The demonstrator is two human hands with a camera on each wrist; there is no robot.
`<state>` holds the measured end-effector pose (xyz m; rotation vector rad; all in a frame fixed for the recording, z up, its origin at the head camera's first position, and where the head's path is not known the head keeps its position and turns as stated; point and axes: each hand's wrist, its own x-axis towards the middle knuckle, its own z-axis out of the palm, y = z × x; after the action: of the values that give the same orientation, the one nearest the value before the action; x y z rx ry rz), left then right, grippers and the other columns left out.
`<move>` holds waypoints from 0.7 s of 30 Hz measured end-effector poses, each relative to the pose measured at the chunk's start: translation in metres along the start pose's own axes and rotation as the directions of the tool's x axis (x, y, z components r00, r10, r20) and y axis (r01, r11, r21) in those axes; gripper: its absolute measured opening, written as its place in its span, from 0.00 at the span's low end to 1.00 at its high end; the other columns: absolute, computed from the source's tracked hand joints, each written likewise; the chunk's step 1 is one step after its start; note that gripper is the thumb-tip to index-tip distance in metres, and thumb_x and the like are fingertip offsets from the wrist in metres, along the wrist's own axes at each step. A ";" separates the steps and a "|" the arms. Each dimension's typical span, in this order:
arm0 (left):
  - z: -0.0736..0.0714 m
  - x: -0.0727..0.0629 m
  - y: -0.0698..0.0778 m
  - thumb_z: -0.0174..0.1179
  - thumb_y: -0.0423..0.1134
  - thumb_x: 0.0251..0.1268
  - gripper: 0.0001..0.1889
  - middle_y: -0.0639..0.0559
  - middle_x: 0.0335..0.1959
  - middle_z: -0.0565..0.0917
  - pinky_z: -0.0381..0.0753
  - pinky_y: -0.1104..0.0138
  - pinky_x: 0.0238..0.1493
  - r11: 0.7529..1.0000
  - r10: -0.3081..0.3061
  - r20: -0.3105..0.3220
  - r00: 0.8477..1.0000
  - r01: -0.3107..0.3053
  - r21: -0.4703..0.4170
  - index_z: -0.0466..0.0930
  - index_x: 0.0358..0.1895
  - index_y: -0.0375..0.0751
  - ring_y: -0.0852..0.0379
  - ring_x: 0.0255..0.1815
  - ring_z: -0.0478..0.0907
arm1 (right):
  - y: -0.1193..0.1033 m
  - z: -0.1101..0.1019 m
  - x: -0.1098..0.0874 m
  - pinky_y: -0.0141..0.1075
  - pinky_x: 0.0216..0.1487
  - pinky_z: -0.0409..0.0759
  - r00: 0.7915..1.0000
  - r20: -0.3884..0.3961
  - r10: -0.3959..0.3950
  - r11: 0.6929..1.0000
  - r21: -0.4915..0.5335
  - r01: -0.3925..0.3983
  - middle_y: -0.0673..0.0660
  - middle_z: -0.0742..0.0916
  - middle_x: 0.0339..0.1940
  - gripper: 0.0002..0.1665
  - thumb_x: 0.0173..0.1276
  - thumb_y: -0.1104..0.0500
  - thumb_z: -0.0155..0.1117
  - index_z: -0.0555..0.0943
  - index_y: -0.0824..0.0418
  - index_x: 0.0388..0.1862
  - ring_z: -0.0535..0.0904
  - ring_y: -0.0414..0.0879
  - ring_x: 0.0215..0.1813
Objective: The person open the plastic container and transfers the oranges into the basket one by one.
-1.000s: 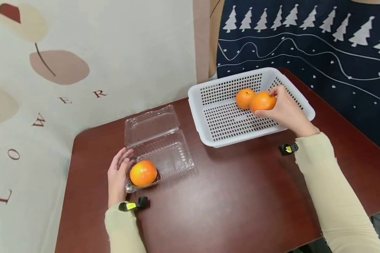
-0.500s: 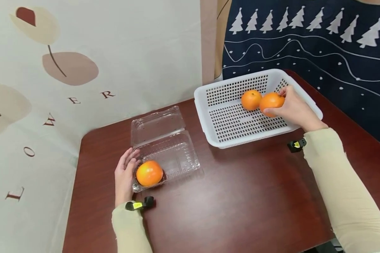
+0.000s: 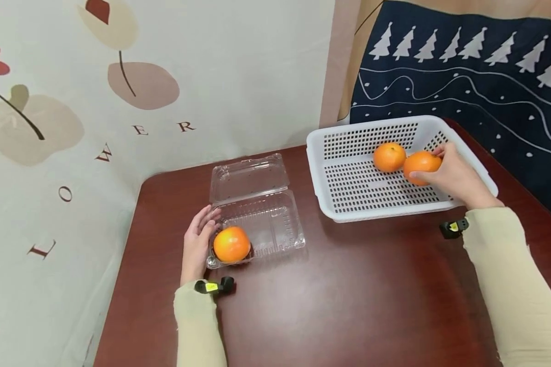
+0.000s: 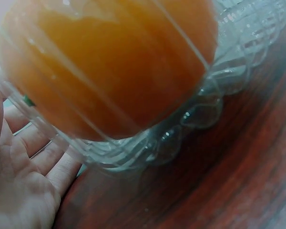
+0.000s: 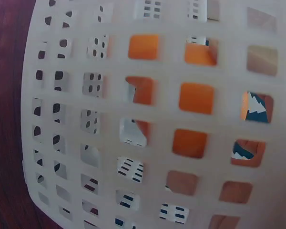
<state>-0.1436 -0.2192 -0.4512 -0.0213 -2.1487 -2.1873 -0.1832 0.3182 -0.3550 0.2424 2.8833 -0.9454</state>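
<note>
My right hand (image 3: 459, 178) reaches over the near right rim of a white plastic basket (image 3: 395, 210) and grips an orange (image 3: 421, 167) between thumb and fingers. Just left of it another orange (image 3: 389, 157) sits in the basket. In the right wrist view the basket's slotted wall (image 5: 167, 100) mostly hides the hand and the gripped orange (image 5: 196, 98). My left hand (image 3: 197, 250) rests against the left side of a clear plastic clamshell box (image 3: 275, 224), fingers extended along its wall. One orange (image 3: 231, 244) lies in the box's near left corner, beside that hand.
The clamshell's raised lid (image 3: 250, 178) lies folded back toward the wall. Both containers stand on a dark red-brown table (image 3: 349, 295). A pale printed cloth (image 3: 239, 76) hangs behind, and a navy cloth with white trees (image 3: 468, 86) hangs at the right.
The head view has swung left, so everything sits further right. The gripped orange, earlier overlapping its neighbour, now shows slightly apart from it. My left hand has stayed at the box.
</note>
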 end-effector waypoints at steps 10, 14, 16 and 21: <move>0.004 -0.003 -0.008 0.49 0.35 0.66 0.23 0.42 0.58 0.71 0.69 0.64 0.55 0.999 -0.035 -0.019 0.999 0.034 -0.007 0.61 0.64 0.42 0.49 0.59 0.67 | 0.008 -0.001 0.005 0.53 0.46 0.68 0.999 0.049 -0.018 0.999 -0.038 0.019 0.70 0.69 0.47 0.54 0.47 0.35 0.65 0.51 0.67 0.59 0.65 0.62 0.44; 0.002 -0.001 -0.015 0.48 0.35 0.66 0.22 0.45 0.57 0.72 0.70 0.68 0.54 1.000 -0.025 -0.037 0.999 0.025 -0.003 0.63 0.64 0.46 0.51 0.57 0.68 | 0.007 -0.002 0.010 0.52 0.45 0.67 0.998 0.064 -0.025 0.997 -0.067 0.030 0.69 0.69 0.47 0.54 0.47 0.36 0.66 0.52 0.68 0.58 0.65 0.62 0.43; 0.002 0.000 -0.012 0.48 0.35 0.66 0.22 0.45 0.57 0.72 0.70 0.68 0.54 1.000 -0.026 -0.035 0.999 0.026 0.000 0.62 0.64 0.46 0.51 0.58 0.68 | 0.006 -0.002 0.012 0.52 0.46 0.66 0.997 0.069 -0.029 0.996 -0.080 0.035 0.68 0.68 0.48 0.54 0.47 0.37 0.67 0.53 0.68 0.58 0.65 0.62 0.44; 0.006 0.003 0.002 0.48 0.35 0.66 0.23 0.41 0.58 0.70 0.67 0.62 0.57 0.999 -0.030 -0.015 0.999 0.030 0.017 0.60 0.65 0.42 0.48 0.59 0.66 | 0.007 -0.003 0.013 0.54 0.48 0.66 0.996 0.086 -0.031 0.993 -0.115 0.041 0.69 0.68 0.48 0.54 0.47 0.38 0.67 0.53 0.69 0.58 0.64 0.63 0.44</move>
<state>-0.1465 -0.2135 -0.4487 0.0288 -2.1736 -2.1780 -0.1948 0.3269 -0.3581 0.1382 2.8618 -0.7700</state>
